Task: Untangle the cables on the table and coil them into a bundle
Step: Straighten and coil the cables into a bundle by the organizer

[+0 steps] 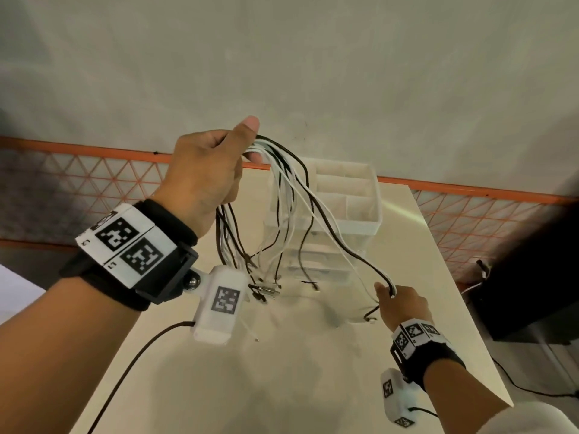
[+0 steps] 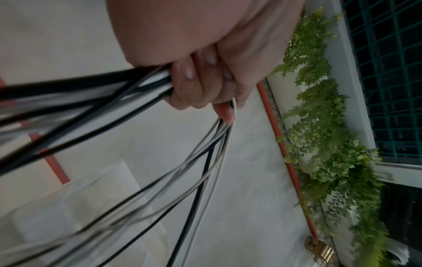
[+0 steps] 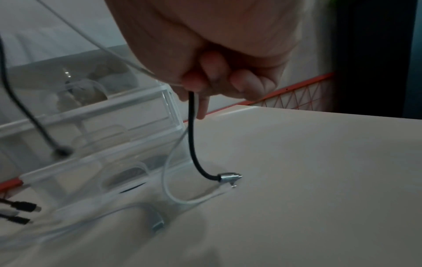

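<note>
Several black and white cables (image 1: 282,195) hang as a bunch from my left hand (image 1: 206,173), raised high above the white table (image 1: 313,371). Its curled fingers (image 2: 194,86) grip the bunch at the top, and both halves droop down with their plugs (image 1: 266,289) just above or on the table. My right hand (image 1: 398,302), low at the right, pinches a black cable and a white cable (image 3: 191,112) near their ends. Those two run up to the left hand. Their plug tips (image 3: 228,178) touch the table.
A clear plastic drawer organiser (image 1: 344,198) stands on the table right behind the hanging cables. An orange mesh fence (image 1: 94,183) runs behind the table. A dark cabinet (image 1: 532,277) sits off the table's right edge. Green plants (image 2: 319,126) line a wall.
</note>
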The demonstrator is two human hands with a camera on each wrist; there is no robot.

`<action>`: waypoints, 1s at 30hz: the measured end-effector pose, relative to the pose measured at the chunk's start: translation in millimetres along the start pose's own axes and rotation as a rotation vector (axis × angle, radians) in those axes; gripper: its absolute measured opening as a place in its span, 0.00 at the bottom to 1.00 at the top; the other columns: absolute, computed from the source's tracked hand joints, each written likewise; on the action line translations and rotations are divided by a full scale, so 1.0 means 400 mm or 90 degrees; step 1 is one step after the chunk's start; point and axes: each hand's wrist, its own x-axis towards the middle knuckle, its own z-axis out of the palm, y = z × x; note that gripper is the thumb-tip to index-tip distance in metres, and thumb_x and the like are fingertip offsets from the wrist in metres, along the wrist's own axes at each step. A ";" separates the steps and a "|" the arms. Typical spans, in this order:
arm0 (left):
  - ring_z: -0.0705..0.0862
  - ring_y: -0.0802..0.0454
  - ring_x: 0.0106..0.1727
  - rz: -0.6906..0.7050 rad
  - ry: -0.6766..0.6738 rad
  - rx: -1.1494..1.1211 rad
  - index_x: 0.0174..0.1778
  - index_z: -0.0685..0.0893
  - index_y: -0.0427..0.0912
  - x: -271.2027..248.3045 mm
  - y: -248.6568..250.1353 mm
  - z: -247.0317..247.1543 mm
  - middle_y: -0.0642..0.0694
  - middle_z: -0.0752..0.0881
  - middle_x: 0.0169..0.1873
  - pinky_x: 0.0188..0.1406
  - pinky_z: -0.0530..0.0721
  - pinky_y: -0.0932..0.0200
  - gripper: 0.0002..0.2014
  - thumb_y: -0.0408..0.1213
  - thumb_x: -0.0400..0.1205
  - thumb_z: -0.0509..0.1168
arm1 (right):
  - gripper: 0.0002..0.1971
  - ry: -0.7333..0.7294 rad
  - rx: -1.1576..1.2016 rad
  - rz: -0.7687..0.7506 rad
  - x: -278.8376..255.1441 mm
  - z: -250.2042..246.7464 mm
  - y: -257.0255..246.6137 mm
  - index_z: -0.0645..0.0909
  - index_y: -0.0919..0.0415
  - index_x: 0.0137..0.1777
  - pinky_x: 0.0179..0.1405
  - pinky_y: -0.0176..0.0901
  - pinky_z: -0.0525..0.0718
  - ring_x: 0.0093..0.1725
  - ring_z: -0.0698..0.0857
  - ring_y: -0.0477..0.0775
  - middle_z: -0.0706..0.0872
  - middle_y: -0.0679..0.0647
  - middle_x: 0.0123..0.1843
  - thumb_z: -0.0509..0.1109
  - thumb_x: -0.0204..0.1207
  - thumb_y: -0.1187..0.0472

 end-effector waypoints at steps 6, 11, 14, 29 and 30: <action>0.54 0.54 0.18 -0.004 -0.067 -0.013 0.16 0.82 0.47 0.000 0.018 0.008 0.54 0.60 0.15 0.18 0.55 0.64 0.26 0.50 0.82 0.69 | 0.26 -0.020 -0.086 -0.023 0.020 -0.004 0.000 0.89 0.58 0.46 0.40 0.45 0.77 0.40 0.81 0.59 0.85 0.56 0.40 0.69 0.75 0.33; 0.55 0.56 0.15 -0.058 -0.049 0.034 0.29 0.79 0.41 0.020 -0.016 -0.009 0.55 0.62 0.13 0.17 0.55 0.64 0.21 0.51 0.82 0.68 | 0.33 -0.010 -0.035 0.008 0.016 -0.014 -0.010 0.81 0.59 0.47 0.47 0.50 0.77 0.49 0.82 0.66 0.84 0.63 0.48 0.48 0.82 0.30; 0.57 0.55 0.13 -0.086 -0.020 0.123 0.30 0.79 0.41 0.022 -0.064 -0.015 0.55 0.64 0.12 0.17 0.58 0.64 0.21 0.53 0.83 0.66 | 0.15 -0.007 0.059 -0.091 0.021 -0.026 -0.039 0.86 0.52 0.46 0.51 0.52 0.84 0.49 0.87 0.66 0.90 0.60 0.47 0.60 0.85 0.47; 0.58 0.56 0.13 -0.073 0.041 0.026 0.32 0.79 0.41 0.030 -0.058 -0.022 0.55 0.65 0.13 0.15 0.58 0.67 0.20 0.52 0.83 0.67 | 0.09 0.022 0.078 -0.018 0.019 0.023 0.016 0.82 0.53 0.44 0.45 0.60 0.92 0.41 0.90 0.68 0.87 0.61 0.39 0.60 0.80 0.60; 0.57 0.57 0.13 -0.076 0.018 0.032 0.33 0.79 0.41 0.026 -0.057 -0.018 0.55 0.64 0.12 0.14 0.58 0.67 0.19 0.51 0.83 0.67 | 0.07 0.019 0.087 -0.030 0.013 0.015 0.004 0.82 0.50 0.45 0.47 0.58 0.91 0.41 0.90 0.66 0.89 0.60 0.40 0.63 0.79 0.59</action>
